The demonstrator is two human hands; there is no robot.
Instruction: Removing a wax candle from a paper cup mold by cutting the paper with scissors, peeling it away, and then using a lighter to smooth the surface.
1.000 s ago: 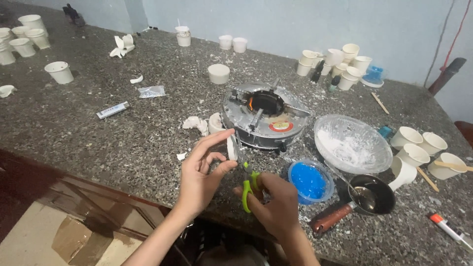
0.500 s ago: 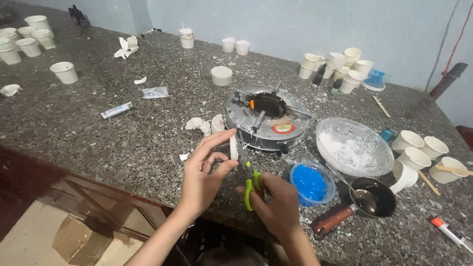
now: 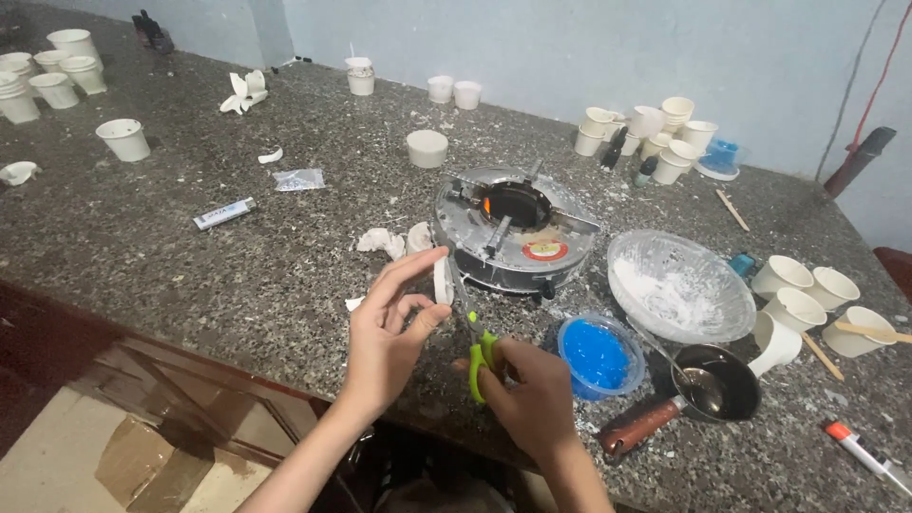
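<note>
My left hand (image 3: pixel 389 332) pinches a small white piece (image 3: pixel 442 281) between thumb and fingers, held upright over the front edge of the speckled stone counter (image 3: pixel 190 247). My right hand (image 3: pixel 532 394) grips green-handled scissors (image 3: pixel 478 350), whose blades reach up to the white piece. Both hands hover just in front of a round metal gas stove (image 3: pixel 513 228) with a small flame lit at its centre.
A blue-filled plastic cup (image 3: pixel 598 356) and a small dark pan with a wooden handle (image 3: pixel 698 394) sit right of my hands. Behind them stands a clear bowl of white powder (image 3: pixel 679 285). Several white paper cups, a tube (image 3: pixel 223 214) and white scraps lie around.
Both hands have stayed together with the scissors at the white piece; the view has shifted slightly. Nothing was let go.
</note>
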